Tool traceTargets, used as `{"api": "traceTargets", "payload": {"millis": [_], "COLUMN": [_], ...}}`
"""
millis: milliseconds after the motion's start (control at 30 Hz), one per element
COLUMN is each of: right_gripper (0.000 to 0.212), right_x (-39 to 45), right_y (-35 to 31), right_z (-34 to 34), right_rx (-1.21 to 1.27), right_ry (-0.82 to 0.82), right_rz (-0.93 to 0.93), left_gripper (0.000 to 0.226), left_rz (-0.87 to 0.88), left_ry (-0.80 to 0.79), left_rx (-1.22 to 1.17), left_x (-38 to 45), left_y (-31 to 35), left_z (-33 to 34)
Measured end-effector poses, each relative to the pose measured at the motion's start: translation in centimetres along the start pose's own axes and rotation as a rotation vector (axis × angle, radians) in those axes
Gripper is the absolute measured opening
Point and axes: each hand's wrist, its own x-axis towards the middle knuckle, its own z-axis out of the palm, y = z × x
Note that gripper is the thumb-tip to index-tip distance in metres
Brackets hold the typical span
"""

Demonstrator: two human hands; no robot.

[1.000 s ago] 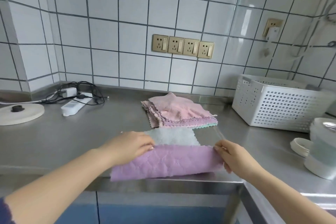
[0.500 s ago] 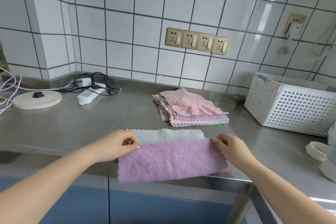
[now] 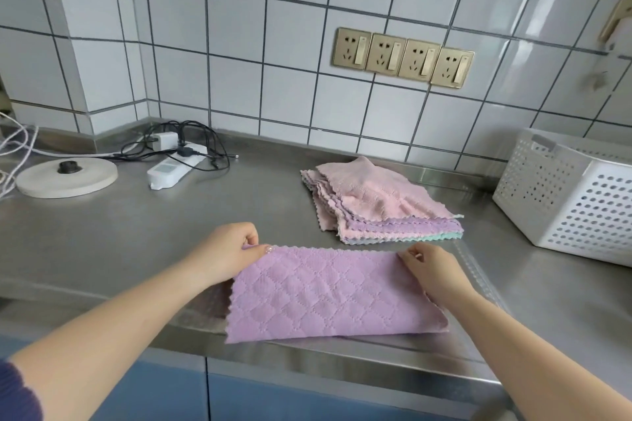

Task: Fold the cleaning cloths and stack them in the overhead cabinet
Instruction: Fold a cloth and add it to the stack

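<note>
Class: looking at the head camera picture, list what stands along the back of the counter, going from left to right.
Round white base → power strip → pile of cloths → white basket.

Your left hand and right hand reach forward over the counter's front edge, forearms bare, each pinching a far corner of the cloth between thumb and curled fingers
</note>
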Motion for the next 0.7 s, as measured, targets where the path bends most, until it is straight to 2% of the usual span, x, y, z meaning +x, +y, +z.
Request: {"api": "traceTargets", "payload": {"millis": [300, 567, 633, 700], "right_gripper": [0.025, 0.029, 0.027, 0.026], "right_x": [2.6, 3.8, 3.8, 3.0], "right_y": [-0.4, -0.6, -0.6, -1.0], "right_z": [1.1, 1.4, 1.1, 0.5], "right_rx": [-0.239, -0.275, -0.304, -0.363], "right_ry": [0.014, -0.026, -0.026, 0.012], "right_rz": [-0.004, -0.002, 0.008, -0.029], "left_gripper": [0.033, 0.028, 0.024, 0.035], "left_rz": [-0.037, -0.028, 0.003, 0.047], "left_ry": [0.002, -0.022, 0.01, 0.09], "left_rx": [0.217, 0.284, 0.362, 0.409], "left_x": [1.6, 1.7, 1.4, 0.9], "left_y": [0.3, 0.3, 0.7, 1.3], "left_z": [0.4, 0.7, 0.5, 0.3]}}
